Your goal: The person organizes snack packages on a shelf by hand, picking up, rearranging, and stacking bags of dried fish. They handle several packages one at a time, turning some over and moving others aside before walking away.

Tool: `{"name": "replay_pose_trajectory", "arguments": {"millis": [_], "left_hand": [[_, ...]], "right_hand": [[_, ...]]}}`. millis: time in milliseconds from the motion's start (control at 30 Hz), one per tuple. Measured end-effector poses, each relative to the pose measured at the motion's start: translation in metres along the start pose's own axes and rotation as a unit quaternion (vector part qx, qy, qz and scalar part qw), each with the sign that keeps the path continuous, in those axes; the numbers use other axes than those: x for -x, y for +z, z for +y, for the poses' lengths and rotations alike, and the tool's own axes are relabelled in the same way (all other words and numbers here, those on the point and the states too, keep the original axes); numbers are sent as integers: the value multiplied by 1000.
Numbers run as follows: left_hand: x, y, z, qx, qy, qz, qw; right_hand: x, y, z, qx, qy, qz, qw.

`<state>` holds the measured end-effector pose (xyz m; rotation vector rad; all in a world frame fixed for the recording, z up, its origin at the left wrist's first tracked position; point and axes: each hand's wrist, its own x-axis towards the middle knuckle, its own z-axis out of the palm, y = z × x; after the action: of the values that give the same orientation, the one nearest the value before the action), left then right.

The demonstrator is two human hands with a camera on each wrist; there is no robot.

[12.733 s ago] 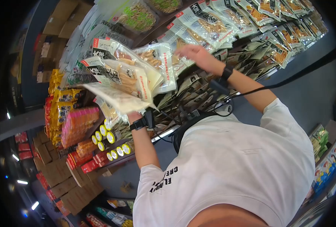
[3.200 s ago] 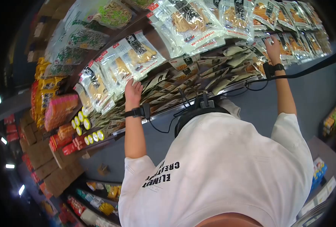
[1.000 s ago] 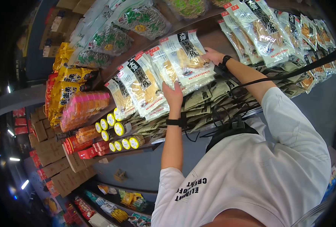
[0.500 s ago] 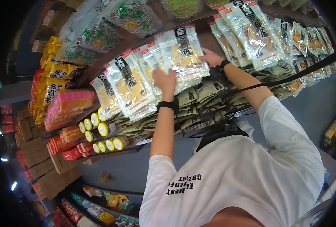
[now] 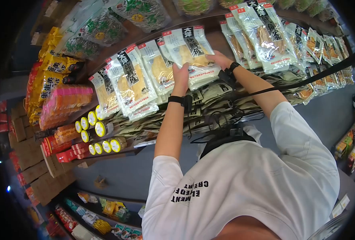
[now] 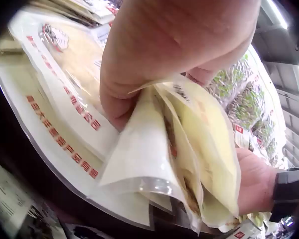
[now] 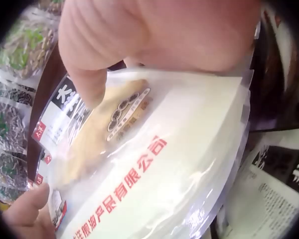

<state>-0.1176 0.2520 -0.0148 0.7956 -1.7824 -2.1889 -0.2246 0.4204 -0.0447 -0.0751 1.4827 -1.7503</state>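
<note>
Gripping one packet stack [image 5: 191, 54] from both sides: our left hand [image 5: 180, 78] curls round its left edge, our right hand [image 5: 221, 61] pinches its right. We see it among pale packets [image 5: 131, 82] on the shelf [image 5: 215, 32].

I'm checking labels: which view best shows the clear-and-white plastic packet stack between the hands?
Right wrist: the stack has large red lettering. Head shows its front smaller; left wrist shows mainly bent edges.
</note>
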Motion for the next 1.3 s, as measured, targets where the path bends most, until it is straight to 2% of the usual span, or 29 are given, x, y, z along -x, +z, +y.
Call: {"name": "replay_pose_trajectory", "arguments": {"millis": [67, 100, 167, 200, 267, 300, 333, 367, 400, 433, 467, 500, 633, 700, 733, 833, 900, 967, 1033, 1100, 1167, 1233, 1267, 1300], "left_hand": [[-3, 15, -7, -7, -4, -58, 998], [-4, 22, -10, -1, -4, -65, 998], [-11, 33, -23, 4, 2, -83, 997], [-13, 41, -30, 8, 1, -95, 995], [-17, 53, -42, -39, 67, -25, 997], [-19, 57, -50, -36, 65, -35, 997], [-18, 61, -50, -98, 100, 25, 990], [-18, 65, -49, -159, 137, 88, 974], [-16, 63, -48, -156, 112, 29, 981], [-17, 62, -51, -154, 114, 28, 981], [-18, 60, -54, -124, 99, 3, 987], [-19, 57, -57, -95, 84, -22, 992], [-8, 56, -52, -87, 59, -2, 994], [-8, 58, -55, -9, 47, -1, 999], [1, 64, -51, -21, 69, 40, 997], [23, 73, -41, 0, 72, 46, 996], [38, 70, -30, 4, 72, 29, 997], [42, 70, -30, 6, 76, 14, 997], [44, 72, -32, -40, 220, 108, 969], [46, 72, -16, -41, 229, 84, 969], [40, 69, -14, -45, 239, 60, 968], [18, 73, -29, -174, 254, 60, 950], [9, 76, -36, -157, 231, 41, 959], [3, 78, -44, -158, 232, 42, 959]], "right_hand": [[15, -13, 3, -42, -74, 37, 996], [21, -19, 3, -37, -76, 44, 995], [39, -24, -1, 83, -125, 206, 967], [47, -27, -5, 88, -142, 202, 965], [52, -32, -9, 128, -174, 229, 949], [54, -34, -10, 166, -201, 241, 935], [56, -36, -13, 191, -135, 253, 939], [55, -41, -7, 192, -135, 259, 937], [52, -44, 2, 240, -170, 274, 916], [53, -43, 1, 289, -203, 284, 891], [57, -41, 4, 301, -203, 297, 883], [59, -40, 5, 302, -203, 295, 884], [76, -29, -2, 290, -207, 286, 890], [86, -22, -11, 295, -212, 289, 886], [89, -19, -16, 293, -213, 285, 888], [97, -24, -14, 311, -237, 273, 879], [107, -25, -12, 331, -266, 265, 866], [113, -27, -13, 312, -270, 253, 875], [117, -23, -20, 290, -274, 239, 885], [122, -17, -36, 120, -229, 169, 951], [102, -32, -28, 128, -243, 163, 948], [90, -40, -25, 252, -283, 230, 896], [89, -38, -27, 322, -264, 249, 874], [81, -40, -21, 321, -265, 248, 875]]}}
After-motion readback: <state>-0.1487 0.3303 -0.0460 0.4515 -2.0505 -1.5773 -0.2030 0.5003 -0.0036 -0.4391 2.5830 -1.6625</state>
